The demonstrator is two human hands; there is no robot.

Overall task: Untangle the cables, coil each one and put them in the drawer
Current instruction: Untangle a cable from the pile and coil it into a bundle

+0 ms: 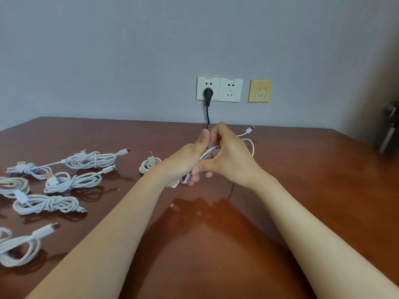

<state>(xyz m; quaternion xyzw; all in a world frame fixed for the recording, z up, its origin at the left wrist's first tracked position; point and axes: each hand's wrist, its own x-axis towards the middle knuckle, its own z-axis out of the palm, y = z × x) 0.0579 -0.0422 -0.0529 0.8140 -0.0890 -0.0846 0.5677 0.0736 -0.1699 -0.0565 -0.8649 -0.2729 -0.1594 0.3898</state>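
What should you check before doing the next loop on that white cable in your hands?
1. Left hand grip on the white cable: ok, fingers curl round the bundle.
2. Right hand grip on a strand: ok.
3. Free plug end tucked in: not ok, it sticks out loose.
4. Clear of the black power cord: cannot tell, hands hide it.
5. Bare table to set it down: ok.
6. Drawer open: cannot tell, not in view.

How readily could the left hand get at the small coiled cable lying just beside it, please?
Probably not yet: the left hand and right hand both grip the white cable. Nothing blocks the small coiled cable otherwise.
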